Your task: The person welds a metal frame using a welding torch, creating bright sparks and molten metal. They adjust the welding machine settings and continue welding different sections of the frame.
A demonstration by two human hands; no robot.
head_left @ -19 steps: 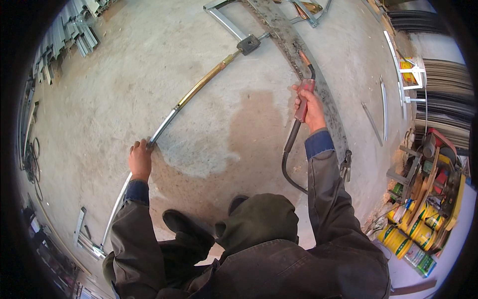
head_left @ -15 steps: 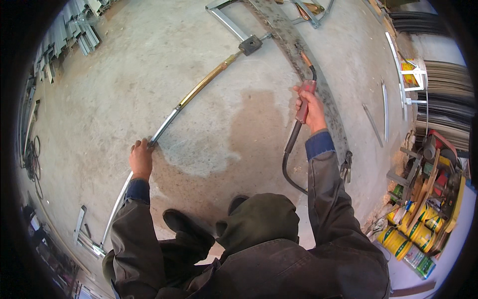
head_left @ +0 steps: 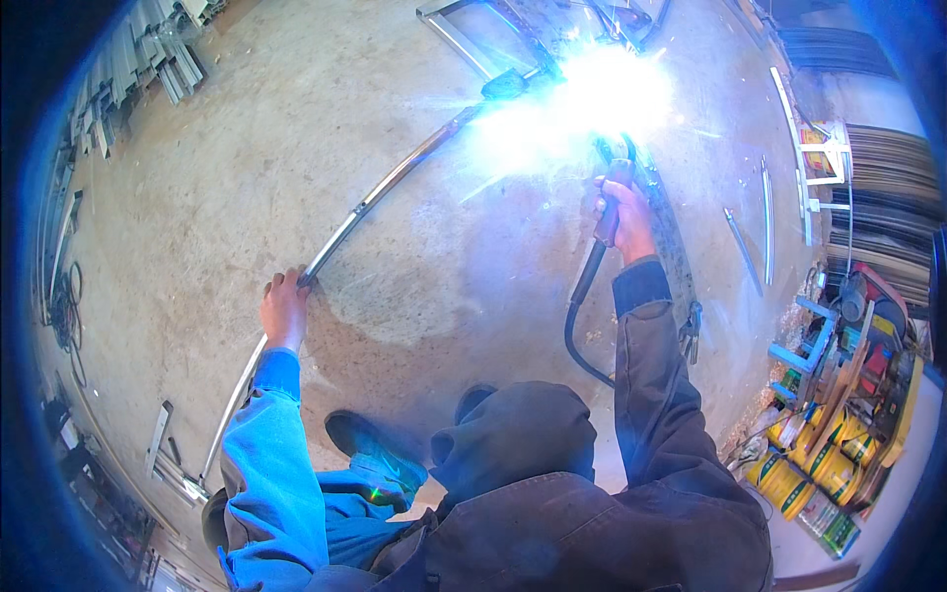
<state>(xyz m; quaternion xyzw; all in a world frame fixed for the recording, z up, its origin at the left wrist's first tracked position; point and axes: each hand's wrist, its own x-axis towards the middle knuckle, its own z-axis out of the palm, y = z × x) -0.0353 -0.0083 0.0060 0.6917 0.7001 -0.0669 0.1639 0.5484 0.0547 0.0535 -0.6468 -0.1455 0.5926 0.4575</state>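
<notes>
My right hand (head_left: 625, 219) is closed around the handle of a welding torch (head_left: 614, 202), whose cable bends down past my sleeve. A blinding white-blue arc glares just beyond the torch and hides its tip and the metal there. My left hand (head_left: 285, 304) grips a long metal tube (head_left: 340, 234), which runs from beside my knee up to a dark block (head_left: 504, 86) near the glare. A long flat steel bar (head_left: 671, 232) lies on the floor, passing under the torch and partly lost in the light.
A rectangular metal frame (head_left: 459, 44) lies at the far side. Metal profiles (head_left: 133, 74) are piled at the far left. Yellow buckets (head_left: 784, 483) and tools crowd the right wall beside stacked rods (head_left: 893, 168). Clamp-like pliers (head_left: 692, 326) rest at the bar's near end.
A bright arc with sparks has flared up at the torch's end, casting blue light over my left sleeve and the floor. Both hands keep their hold, nearly in place.
</notes>
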